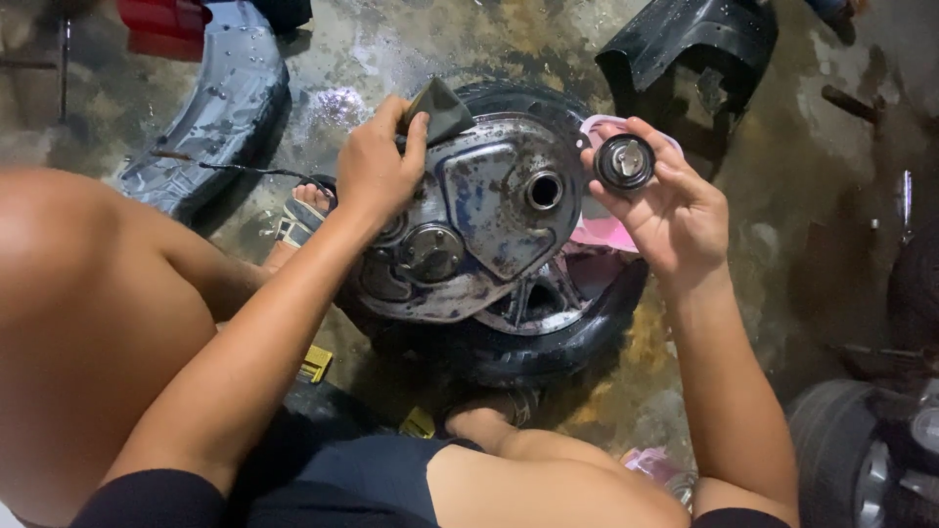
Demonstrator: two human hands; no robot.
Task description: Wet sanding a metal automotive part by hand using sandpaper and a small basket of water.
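A small round black part with a bright metal centre [624, 161] is being held up in the right hand [670, 210], pinched by its rim between the thumb and fingertips, to the right of and just above a worn, stained grey metal hub plate with a round centre hole [489, 220]. A folded piece of dark grey abrasive sheet [440, 110] is being gripped in the left hand [377, 166], the fingers being closed over it and pressed against the far left edge of the hub plate. The hub plate is being carried by a black rubber-tyred wheel [548, 347], which is lying flat on the wet, stained concrete floor [782, 225] in the middle of the scene, between the person's knees. A pink plastic piece [602, 233] is being partly covered by the right hand and is lying just beside the wheel's right edge. A glossy dark grey curved body panel [220, 112] is lying on the floor at the far left, and a black moulded plastic cover [690, 49] is lying at the far right. A small yellow item [315, 364] is resting on the floor near the wheel's near left side. Part of another tyred wheel [861, 450] is being shown at the near right corner.
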